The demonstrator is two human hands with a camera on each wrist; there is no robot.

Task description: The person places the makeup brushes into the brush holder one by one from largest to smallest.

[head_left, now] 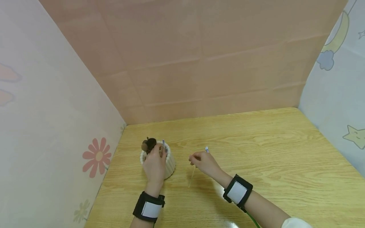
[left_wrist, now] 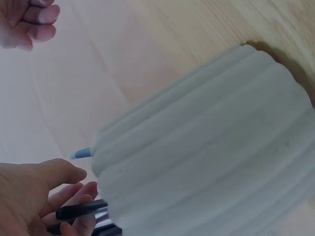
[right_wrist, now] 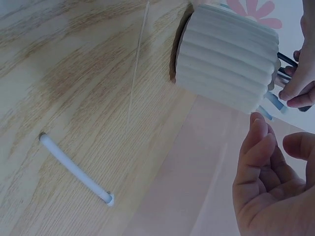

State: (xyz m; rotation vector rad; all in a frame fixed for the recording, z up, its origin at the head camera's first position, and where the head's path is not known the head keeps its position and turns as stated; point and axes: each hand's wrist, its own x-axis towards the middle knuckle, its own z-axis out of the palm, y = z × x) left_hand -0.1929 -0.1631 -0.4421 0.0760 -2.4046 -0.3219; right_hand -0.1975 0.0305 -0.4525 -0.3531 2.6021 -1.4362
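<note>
A white ribbed pot [head_left: 171, 164] stands at the left of the wooden table with long-handled things in it. Two rounded dark brown heads [head_left: 151, 143] stick out of its top; black handles [left_wrist: 78, 210] and a blue tip [left_wrist: 82, 153] show at its mouth. My left hand [head_left: 155, 164] reaches in there, fingers among the black handles and thumb apart from them. To the right, above the table, hovers my right hand [head_left: 204, 162], fingers bent loosely and holding nothing. Below it lie a thin pale stick [right_wrist: 133, 73] and a light blue pen-like rod [right_wrist: 76, 169] with a white end.
The wooden table [head_left: 256, 152] extends to the right. A pinkish-brown cloth [head_left: 199, 63] hangs behind it. Pale printed panels border both sides, with flowers [head_left: 97, 156] on the left and a star [head_left: 355, 136] on the right.
</note>
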